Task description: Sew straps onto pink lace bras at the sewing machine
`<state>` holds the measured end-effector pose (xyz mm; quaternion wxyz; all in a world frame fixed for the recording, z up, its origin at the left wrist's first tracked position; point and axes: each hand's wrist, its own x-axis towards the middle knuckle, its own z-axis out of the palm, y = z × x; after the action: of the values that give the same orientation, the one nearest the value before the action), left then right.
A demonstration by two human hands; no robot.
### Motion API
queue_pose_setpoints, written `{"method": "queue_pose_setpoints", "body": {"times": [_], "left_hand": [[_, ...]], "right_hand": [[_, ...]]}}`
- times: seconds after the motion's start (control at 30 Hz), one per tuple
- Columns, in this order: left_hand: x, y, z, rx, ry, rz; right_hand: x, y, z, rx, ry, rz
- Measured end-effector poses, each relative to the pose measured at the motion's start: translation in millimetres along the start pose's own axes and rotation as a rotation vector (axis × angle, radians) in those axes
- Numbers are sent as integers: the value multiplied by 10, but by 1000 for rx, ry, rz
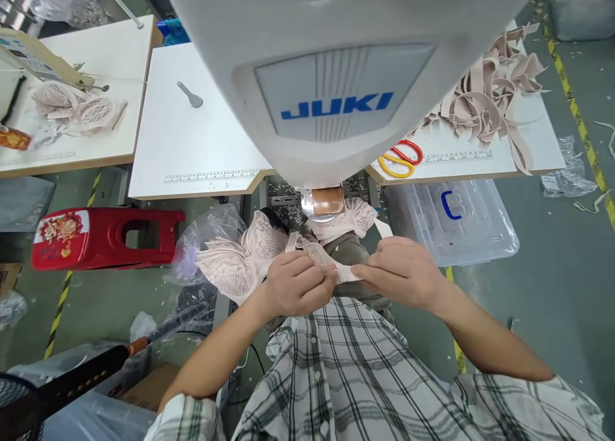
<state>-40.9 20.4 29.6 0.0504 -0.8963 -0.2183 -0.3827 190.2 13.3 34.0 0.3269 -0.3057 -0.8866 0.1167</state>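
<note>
Left hand [298,282] and right hand [402,271] both pinch closed on a pale lace bra [250,255], held in the lap just under the sewing machine [336,75]. Fabric looks light, limp and stretchy; lace likely snags, so the seamed edge or band seems the safest hold. One cup drapes left over a clear plastic bag [202,242]. Farther off: red and yellow scissors [401,159] and loose beige straps [485,95] on the white surface [192,146].

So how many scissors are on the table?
2. The red-handled scissors and the yellow-handled scissors lie side by side on the white table, right of the sewing machine. The machine hides their blades and could hide more.
</note>
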Motion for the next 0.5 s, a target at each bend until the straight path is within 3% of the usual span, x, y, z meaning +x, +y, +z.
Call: {"method": "queue_pose_setpoints", "body": {"times": [0.1, 0.23, 0.3, 0.4, 0.47, 0.5], "left_hand": [[2, 6, -6, 2, 15, -11], [-1, -32, -24, -73, 18, -45], [-52, -21, -10, -134, -5, -145], [-251, 134, 137, -187, 28, -455], [-458, 319, 354, -194, 36, -631], [-572, 415, 489, -228, -50, -675]], "right_hand": [[-8, -19, 32, 67, 43, 37], [-5, -15, 18, 141, -61, 177], [-1, 1, 17, 195, -101, 263], [24, -18, 123, 470, -66, 631], [59, -103, 279, 790, 91, 977], [79, -173, 365, 958, 151, 1105]]}}
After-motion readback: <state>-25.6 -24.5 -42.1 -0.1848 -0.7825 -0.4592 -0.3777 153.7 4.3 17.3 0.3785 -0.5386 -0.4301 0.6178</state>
